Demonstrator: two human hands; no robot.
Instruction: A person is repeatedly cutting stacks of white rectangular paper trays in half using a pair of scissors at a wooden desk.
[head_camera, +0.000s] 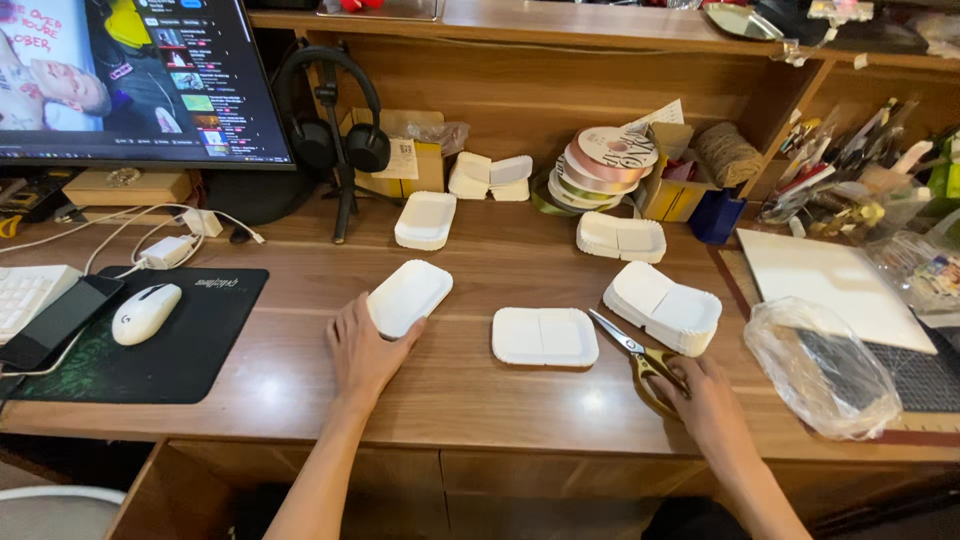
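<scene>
Left hand: fingers spread, resting on the edge of an upturned white paper tray
Flat tray: lies between both hands
Right hand: closed around yellow-handled scissors, blades shut
Care: best keep blades pointed away from the steadying hand

Between our left hand and our right hand the brown wooden desk lies bare along its front edge, blocked only by a flat white paper tray. To the left a black mouse mat carrying a white computer mouse fills the way. To the right a stack of white paper trays and a crumpled clear plastic bag close in.
</scene>
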